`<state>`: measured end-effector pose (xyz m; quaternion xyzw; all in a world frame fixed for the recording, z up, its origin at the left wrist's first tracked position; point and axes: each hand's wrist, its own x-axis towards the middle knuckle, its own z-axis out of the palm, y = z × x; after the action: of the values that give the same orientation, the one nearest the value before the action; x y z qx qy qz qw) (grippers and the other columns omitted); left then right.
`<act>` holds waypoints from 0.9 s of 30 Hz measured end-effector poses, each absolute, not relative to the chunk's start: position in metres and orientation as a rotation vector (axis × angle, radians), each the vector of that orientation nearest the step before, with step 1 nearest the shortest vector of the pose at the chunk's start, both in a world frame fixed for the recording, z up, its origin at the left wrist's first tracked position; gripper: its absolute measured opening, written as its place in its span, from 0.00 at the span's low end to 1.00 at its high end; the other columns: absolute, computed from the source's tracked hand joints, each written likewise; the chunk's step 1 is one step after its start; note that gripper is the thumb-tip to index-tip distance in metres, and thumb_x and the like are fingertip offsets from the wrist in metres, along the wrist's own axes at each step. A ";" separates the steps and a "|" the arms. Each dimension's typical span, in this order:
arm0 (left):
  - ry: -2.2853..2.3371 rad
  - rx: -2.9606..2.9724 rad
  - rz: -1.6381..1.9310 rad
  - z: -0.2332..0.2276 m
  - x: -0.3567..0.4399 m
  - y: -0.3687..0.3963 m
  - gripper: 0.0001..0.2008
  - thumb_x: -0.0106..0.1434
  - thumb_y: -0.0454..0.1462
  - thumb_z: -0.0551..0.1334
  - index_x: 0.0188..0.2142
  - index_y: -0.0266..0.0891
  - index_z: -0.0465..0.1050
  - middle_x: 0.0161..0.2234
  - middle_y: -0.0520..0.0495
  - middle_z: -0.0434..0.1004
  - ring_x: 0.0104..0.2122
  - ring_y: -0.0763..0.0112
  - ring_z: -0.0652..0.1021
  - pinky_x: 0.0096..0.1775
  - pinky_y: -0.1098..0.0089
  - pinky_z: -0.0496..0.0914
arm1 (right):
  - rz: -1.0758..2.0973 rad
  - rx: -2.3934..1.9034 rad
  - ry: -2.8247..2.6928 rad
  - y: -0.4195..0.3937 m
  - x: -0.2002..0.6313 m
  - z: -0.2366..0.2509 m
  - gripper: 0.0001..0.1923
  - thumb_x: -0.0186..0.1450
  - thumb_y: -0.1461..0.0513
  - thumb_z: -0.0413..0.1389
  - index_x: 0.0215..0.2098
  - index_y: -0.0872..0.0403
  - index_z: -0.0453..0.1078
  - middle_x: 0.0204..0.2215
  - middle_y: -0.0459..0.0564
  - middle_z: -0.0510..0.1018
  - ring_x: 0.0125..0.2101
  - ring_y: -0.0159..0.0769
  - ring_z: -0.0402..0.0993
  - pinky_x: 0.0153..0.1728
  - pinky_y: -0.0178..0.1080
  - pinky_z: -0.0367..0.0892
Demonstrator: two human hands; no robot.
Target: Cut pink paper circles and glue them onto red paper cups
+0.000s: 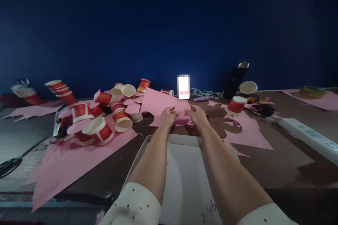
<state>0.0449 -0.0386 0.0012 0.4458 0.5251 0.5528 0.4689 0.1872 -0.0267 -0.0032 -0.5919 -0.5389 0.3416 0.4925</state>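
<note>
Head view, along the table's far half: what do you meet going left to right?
Stack of red cups → pile of tipped cups → left hand → right hand, both on pink paper → upright cup → power strip.

A pink paper sheet (158, 107) with curved cut-outs along its edges lies flat on the brown table, beyond the white box; both hands pinch its near edge.

Cups (99, 112) left of paper sheet (161, 107)
</note>
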 end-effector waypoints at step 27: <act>1.316 0.780 1.563 0.003 0.041 -0.036 0.06 0.47 0.34 0.64 0.20 0.38 0.66 0.16 0.55 0.63 0.16 0.80 0.61 0.21 0.76 0.56 | 0.443 -2.281 -1.571 -0.036 0.211 0.015 0.29 0.52 0.61 0.59 0.52 0.59 0.66 0.49 0.68 0.69 0.47 0.55 0.71 0.44 0.50 0.66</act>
<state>0.0411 -0.0358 0.0028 0.3166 0.5346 0.6347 0.4594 0.2108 -0.0362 0.0154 -0.8018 -0.5521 0.1557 0.1676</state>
